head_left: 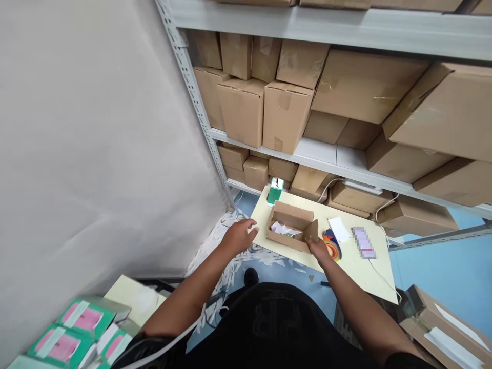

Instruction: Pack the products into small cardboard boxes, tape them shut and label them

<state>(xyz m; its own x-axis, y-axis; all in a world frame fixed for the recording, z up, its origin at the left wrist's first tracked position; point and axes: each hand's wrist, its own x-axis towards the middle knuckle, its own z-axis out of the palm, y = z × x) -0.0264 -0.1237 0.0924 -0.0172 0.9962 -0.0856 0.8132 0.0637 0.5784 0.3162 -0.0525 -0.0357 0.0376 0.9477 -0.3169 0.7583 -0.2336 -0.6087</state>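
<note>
An open cardboard box rests on the pale yellow table in front of me, with crumpled white and pinkish paper inside. My right hand grips the right end of this box, fingers partly hidden behind its raised flap. Just left of the box, apart from it, my left hand hovers with thumb and fingers spread and nothing between them. A small green and white box stands at the table's far left corner. Rolls of tape lie right beside my right hand.
Metal shelving stacked with cardboard boxes rises behind the table. White paper and a pixelated item with a cable lie on the table. Paper strips litter the floor. Green and pink boxes are at lower left, a carton at lower right.
</note>
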